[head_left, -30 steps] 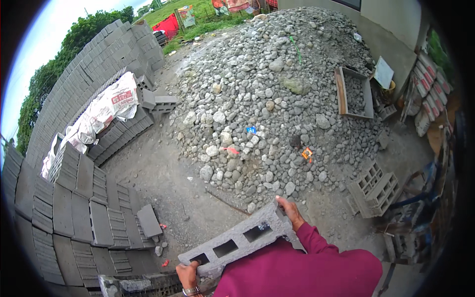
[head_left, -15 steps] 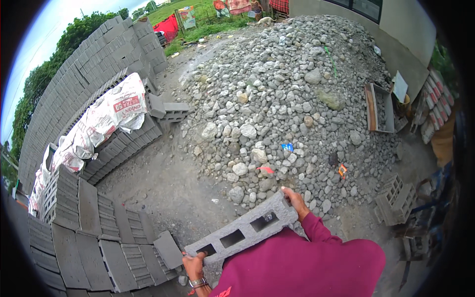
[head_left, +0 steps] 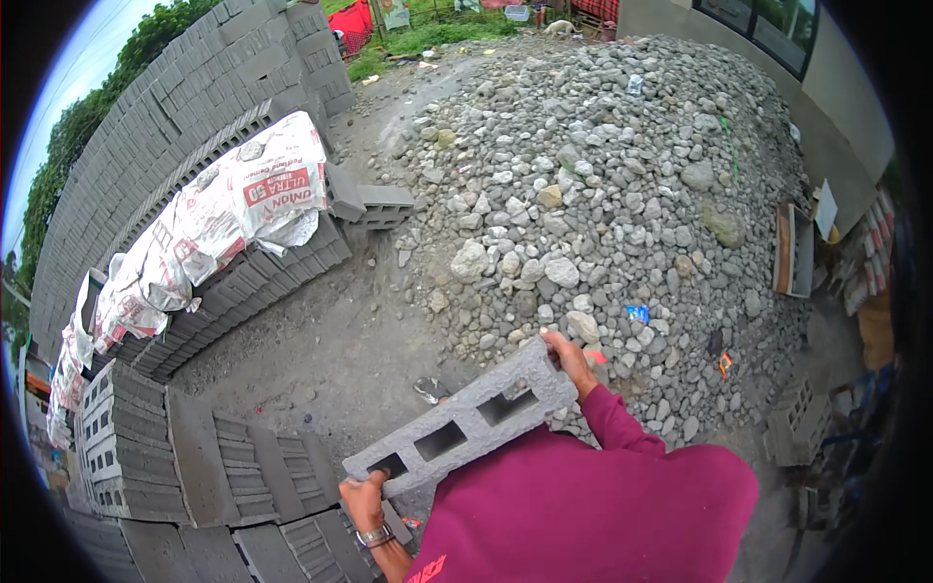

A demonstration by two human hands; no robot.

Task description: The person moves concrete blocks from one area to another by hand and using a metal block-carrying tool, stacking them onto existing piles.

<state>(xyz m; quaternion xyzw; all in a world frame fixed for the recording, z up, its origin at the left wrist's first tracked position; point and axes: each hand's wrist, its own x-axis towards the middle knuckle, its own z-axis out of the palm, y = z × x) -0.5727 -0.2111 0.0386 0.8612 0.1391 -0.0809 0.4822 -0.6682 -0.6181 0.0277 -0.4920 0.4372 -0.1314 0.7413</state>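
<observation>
Against the person's chest in the head view, a grey hollow concrete block (head_left: 466, 420) is carried tilted, its far end higher. The left hand (head_left: 364, 497) grips the near end, fingers curled over its edge; the right hand (head_left: 569, 356) clasps the far end, fingers wrapped round the corner. Compared with the earlier frames, the view has swung left: the stone pile (head_left: 603, 194) sits more to the right, and the stacked blocks (head_left: 194, 117) with white sacks (head_left: 233, 223) loom nearer.
</observation>
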